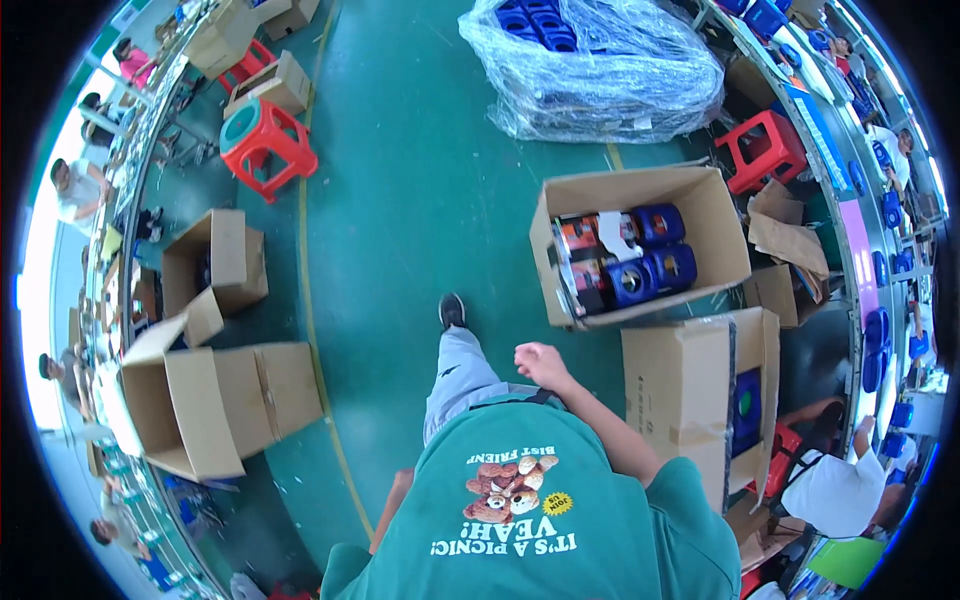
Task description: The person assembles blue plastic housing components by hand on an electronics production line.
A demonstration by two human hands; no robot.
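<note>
My right hand (pixel 541 365) swings in front of my waist, its fingers curled in and nothing visible in them. It touches nothing; the nearest things are two cardboard cartons to its right. The farther open carton (pixel 705 215) holds several blue plastic housings (pixel 660 224) and some orange-and-black packs (pixel 582 236). Beside my forearm stands a second carton (pixel 680 400), with blue parts (pixel 746 412) showing at its open side. Of my left arm only a piece of forearm (pixel 393 503) shows beside my shirt; the left hand is hidden.
Ahead lies a green floor (pixel 400 180) with a yellow line (pixel 306 210) on the left. Open cartons (pixel 240 400) and red stools (pixel 268 145) stand along that side. A plastic-wrapped stack (pixel 610 85) is at the far right. People sit at workbenches on both sides.
</note>
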